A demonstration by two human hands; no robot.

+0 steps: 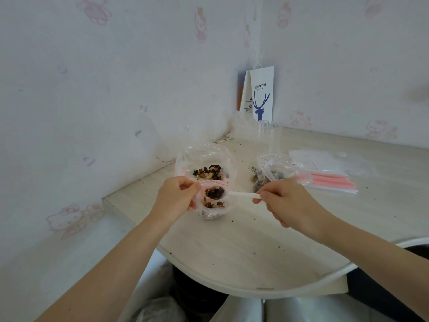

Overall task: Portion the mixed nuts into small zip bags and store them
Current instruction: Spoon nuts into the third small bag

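Observation:
My left hand [177, 196] pinches the rim of a small clear zip bag [212, 211] and holds its mouth wide; some nuts lie in its bottom. My right hand [286, 202] pinches the handle of a white plastic spoon [241, 194], whose bowl, loaded with dark nuts and dried fruit, sits over the bag's mouth. Just behind stands a large clear bag of mixed nuts [207, 165] with its top spread wide. To the right lies a filled small bag [270, 174].
A stack of flat zip bags with red strips [329, 175] lies at the right. A white paper coffee bag [262, 94] leans in the wall corner behind more clear plastic [257, 133]. Crumbs dot the pale table [243, 249], whose rounded edge faces me.

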